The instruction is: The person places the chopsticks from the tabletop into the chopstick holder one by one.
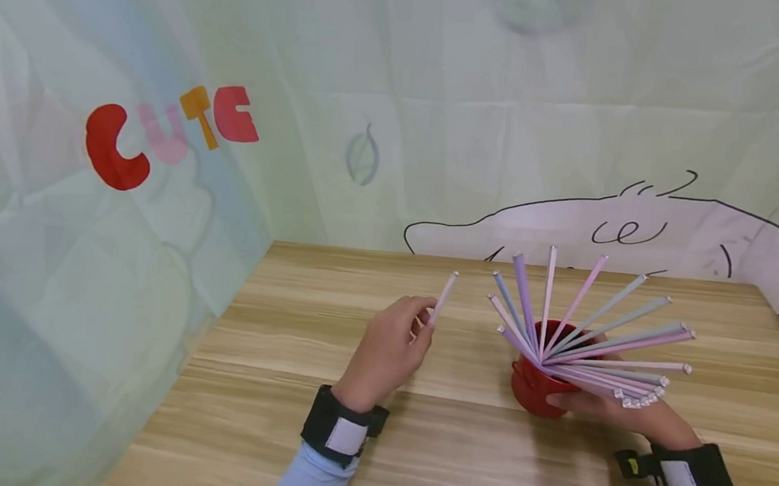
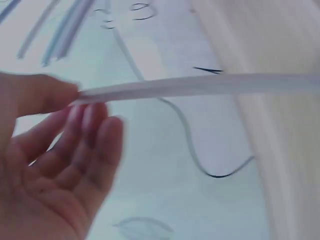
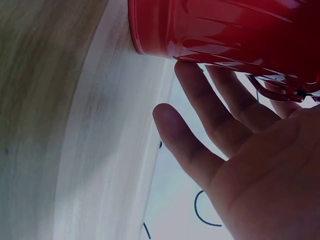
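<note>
In the head view my left hand (image 1: 388,346) is raised left of the bucket, pinching the lower end of a thin pale pink straw-like stick (image 1: 446,293) that points up. The left wrist view shows this stick (image 2: 200,86) held between thumb and fingertips. My right hand (image 1: 630,413) grips a small red bucket (image 1: 536,392), its thumb on the near side and its fingers behind. Fanned out of the bucket stand several purple, pink, white and blue-grey sticks (image 1: 585,289), many leaning right. In the right wrist view fingertips meet the glossy red wall (image 3: 225,35).
The wood-grain table (image 1: 268,386) extends left of and in front of the hands. A pale printed cloth (image 1: 389,67) hangs behind it and along the left side, with coloured letters (image 1: 118,147) on it.
</note>
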Demonstrator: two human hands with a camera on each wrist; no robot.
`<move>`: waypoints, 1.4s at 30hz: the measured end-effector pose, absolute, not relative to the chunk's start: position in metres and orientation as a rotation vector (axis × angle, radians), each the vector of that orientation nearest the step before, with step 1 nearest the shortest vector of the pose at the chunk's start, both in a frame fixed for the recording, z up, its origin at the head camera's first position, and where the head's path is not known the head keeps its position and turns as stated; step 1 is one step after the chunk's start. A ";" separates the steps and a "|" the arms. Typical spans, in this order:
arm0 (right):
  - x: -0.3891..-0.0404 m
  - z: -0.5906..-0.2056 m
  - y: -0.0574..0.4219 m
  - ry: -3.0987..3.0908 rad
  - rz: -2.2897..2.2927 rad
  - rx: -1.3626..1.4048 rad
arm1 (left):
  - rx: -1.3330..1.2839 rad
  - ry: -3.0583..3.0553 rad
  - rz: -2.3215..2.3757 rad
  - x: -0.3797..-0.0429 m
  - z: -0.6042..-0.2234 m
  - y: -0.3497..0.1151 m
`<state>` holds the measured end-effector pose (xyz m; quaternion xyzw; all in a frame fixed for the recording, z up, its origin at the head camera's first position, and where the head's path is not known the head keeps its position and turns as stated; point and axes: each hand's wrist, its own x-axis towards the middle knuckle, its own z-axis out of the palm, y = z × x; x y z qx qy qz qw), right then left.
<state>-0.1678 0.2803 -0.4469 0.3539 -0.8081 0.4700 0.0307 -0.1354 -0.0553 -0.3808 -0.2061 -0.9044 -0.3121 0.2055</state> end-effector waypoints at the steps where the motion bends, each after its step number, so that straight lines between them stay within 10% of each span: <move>1: -0.167 -0.446 0.280 -2.493 1.446 1.087 | -0.584 -2.448 -0.910 -0.134 -0.376 -0.056; 19: -0.167 -0.448 0.284 -2.438 1.605 1.157 | -0.795 -1.712 -1.625 -0.104 -0.347 -0.025; 42: -0.165 -0.447 0.283 -2.503 1.546 1.028 | -0.911 -2.067 -1.291 -0.109 -0.383 0.043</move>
